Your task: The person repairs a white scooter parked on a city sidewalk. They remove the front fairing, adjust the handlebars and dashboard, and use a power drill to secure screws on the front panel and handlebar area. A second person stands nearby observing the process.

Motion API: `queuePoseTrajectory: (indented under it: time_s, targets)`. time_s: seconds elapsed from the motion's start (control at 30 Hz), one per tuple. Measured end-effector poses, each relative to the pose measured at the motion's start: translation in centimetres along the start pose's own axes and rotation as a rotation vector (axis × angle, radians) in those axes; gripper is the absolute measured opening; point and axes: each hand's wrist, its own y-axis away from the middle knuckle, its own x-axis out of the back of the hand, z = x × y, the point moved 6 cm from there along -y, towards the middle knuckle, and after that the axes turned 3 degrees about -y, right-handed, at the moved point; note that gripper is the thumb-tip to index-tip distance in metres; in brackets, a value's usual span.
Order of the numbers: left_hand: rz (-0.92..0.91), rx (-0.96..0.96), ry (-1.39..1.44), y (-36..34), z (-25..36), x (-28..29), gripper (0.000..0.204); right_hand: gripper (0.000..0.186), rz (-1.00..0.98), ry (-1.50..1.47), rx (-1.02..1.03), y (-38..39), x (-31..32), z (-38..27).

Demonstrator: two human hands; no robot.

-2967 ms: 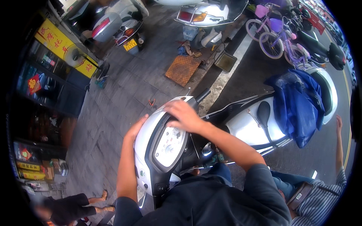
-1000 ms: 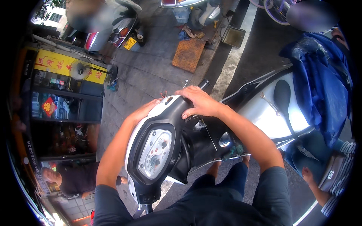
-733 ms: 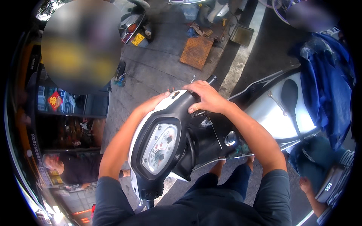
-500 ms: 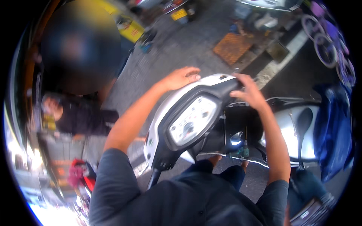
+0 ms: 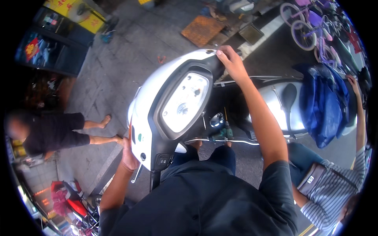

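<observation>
A white scooter handlebar cover (image 5: 151, 88) with a dark inner panel and a pale instrument dial (image 5: 186, 103) stands in front of me. My left hand (image 5: 128, 155) cups its lower left side near a brake lever (image 5: 136, 173); the fingertips are partly hidden behind the cover. At the upper right end my right hand (image 5: 232, 63) is closed over the edge, thumb on the near face. Below the cover, a green tool (image 5: 227, 133) and a shiny round part (image 5: 216, 119) lie in the scooter's footwell area.
Right of me are the scooter's silver seat (image 5: 271, 102) with a dark mirror (image 5: 289, 93) and a blue plastic sheet (image 5: 325, 106). A person in a striped shirt (image 5: 334, 177) rests a hand near the rear. Another person in black (image 5: 55, 129) is at left. Purple bicycles (image 5: 307, 33) stand far right.
My left hand has gone from the cover's top edge down to its lower left side. My right hand stays at the right end, now closed over it. The view has shifted.
</observation>
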Motion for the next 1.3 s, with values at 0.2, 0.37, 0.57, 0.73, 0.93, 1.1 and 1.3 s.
queuePoseTrajectory:
  time_s: [0.2,0.37,0.57,0.73,0.93,1.1,1.3]
  targets:
    - [0.066,-0.045,-0.081,0.4,-0.2,-0.5,0.076,0.047,0.061,0.138,-0.061,1.7,0.8,0.0]
    - [0.193,-0.037,-0.298,2.9,-0.9,2.8,0.079,0.039,0.125,-0.108,-0.043,5.2,2.2,-2.1]
    - [0.119,0.104,-0.466,3.6,-8.1,8.5,0.049,0.031,0.178,-0.127,-0.223,20.9,8.7,4.7]
    - [-0.099,-0.226,-0.893,-0.2,-30.0,12.2,0.030,0.019,0.236,-0.439,-0.658,47.0,13.1,17.3]
    - [-0.150,0.024,-0.933,1.6,-51.9,1.7,0.018,0.014,0.354,0.332,-0.558,45.2,26.5,5.7]
    - [-0.188,0.082,-0.834,7.7,-44.6,-0.2,0.020,0.034,0.402,0.994,-0.506,33.8,32.5,8.9]
    - [0.649,-0.195,-0.649,12.0,-19.4,13.4,0.019,0.038,0.340,1.148,-0.685,29.2,26.7,18.0]
